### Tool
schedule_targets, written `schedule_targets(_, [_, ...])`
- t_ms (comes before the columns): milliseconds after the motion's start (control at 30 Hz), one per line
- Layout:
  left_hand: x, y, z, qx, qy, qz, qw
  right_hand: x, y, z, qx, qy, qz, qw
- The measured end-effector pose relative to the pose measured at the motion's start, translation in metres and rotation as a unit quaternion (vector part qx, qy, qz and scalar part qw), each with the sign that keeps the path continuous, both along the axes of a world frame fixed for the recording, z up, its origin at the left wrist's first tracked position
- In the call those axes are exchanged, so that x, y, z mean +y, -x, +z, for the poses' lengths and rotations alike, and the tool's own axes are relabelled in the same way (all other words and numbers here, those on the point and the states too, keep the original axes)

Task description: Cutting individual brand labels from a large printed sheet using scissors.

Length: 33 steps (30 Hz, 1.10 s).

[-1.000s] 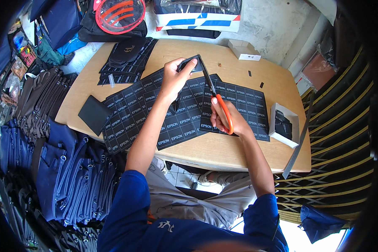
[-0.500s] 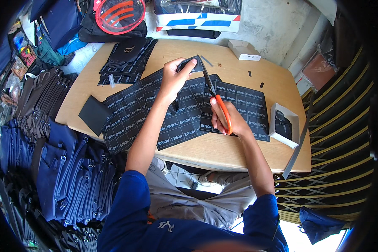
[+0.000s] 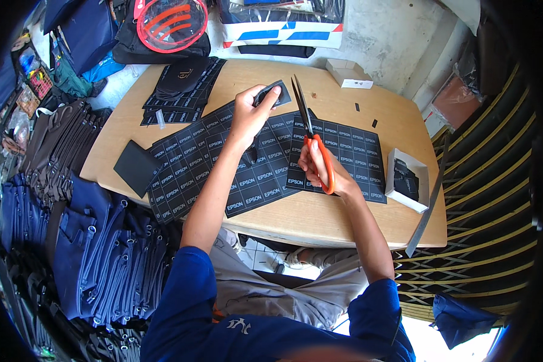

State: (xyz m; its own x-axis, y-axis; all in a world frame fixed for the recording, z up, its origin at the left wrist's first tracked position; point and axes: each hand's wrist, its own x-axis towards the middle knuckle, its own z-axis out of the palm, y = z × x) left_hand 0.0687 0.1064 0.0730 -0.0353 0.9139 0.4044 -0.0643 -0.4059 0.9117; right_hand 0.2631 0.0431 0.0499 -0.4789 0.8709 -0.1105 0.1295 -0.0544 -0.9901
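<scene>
Raised over the table's middle, my left hand pinches a small black patch between thumb and fingers. My right hand grips a pair of scissors by the orange handles. Their dark blades point away from me and stand a little apart, just right of the patch without touching it. Under both hands lie black sheets printed with a grid of white lettering, overlapping each other. Part of them is hidden by my left forearm.
Black cut pieces fill a white box at the right; another white box sits at the back. A dark oval stack rests on more sheets. A long dark strip crosses the right edge. Blue bags are piled left of the table.
The scissors have come away from the patch, a little to the right, and their blades have spread. The thin dark strip beside the patch no longer shows. My left hand has hardly moved.
</scene>
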Motion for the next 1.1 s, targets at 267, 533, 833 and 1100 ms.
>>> schedule_targets(267, [-0.003,-0.002,-0.003,0.098,0.004,-0.190,0.977,0.004,-0.001,0.006,-0.002,-0.115,-0.138,0.984])
schedule_targets(533, [0.001,-0.011,-0.017,0.160,0.023,-0.233,0.959,0.013,-0.003,0.004,0.070,-0.178,-0.187,0.964])
schedule_targets(833, [-0.004,-0.032,-0.018,-0.229,0.229,-0.279,0.904,0.016,-0.004,-0.005,0.008,-0.209,-0.193,0.959])
schedule_targets(1100, [0.005,-0.037,-0.032,-0.337,0.170,-0.220,0.899,0.013,0.001,-0.007,0.043,-0.087,-0.162,0.982])
